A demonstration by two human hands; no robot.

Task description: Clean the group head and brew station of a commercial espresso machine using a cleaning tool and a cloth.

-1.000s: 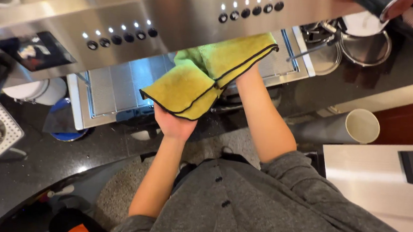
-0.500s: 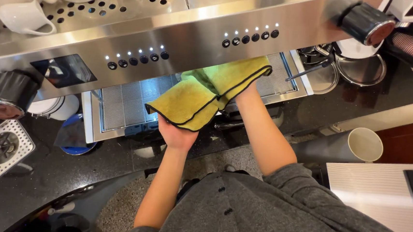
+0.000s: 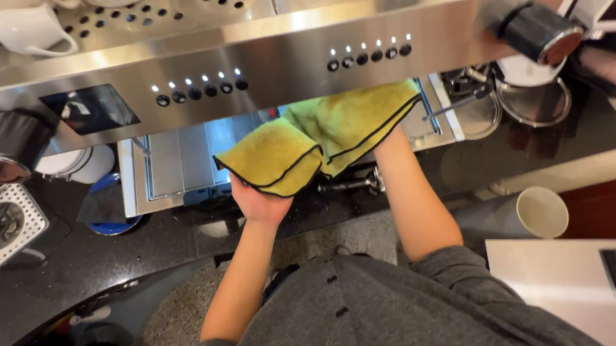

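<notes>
Steel espresso machine point(image 3: 257, 68) on black counter point(image 3: 40, 277); left hand point(image 3: 259, 202) grips yellow cloth point(image 3: 317, 141), right hand hidden.

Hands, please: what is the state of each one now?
Left hand: closed, holding the yellow-green cloth.
Right hand: hidden under the cloth; cannot be told.

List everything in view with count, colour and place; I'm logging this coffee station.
Folded microfibre cloth: one, yellow-green with black edging, under the machine front.
Steel espresso machine: one, silver, across the top.
Ceramic cups: several, white, on the machine top.
Paper cup: one, white, right counter.
Stone counter: one, black, below.
Left hand: grips the cloth from below.
Right hand: hidden by the cloth, forearm visible.
</notes>
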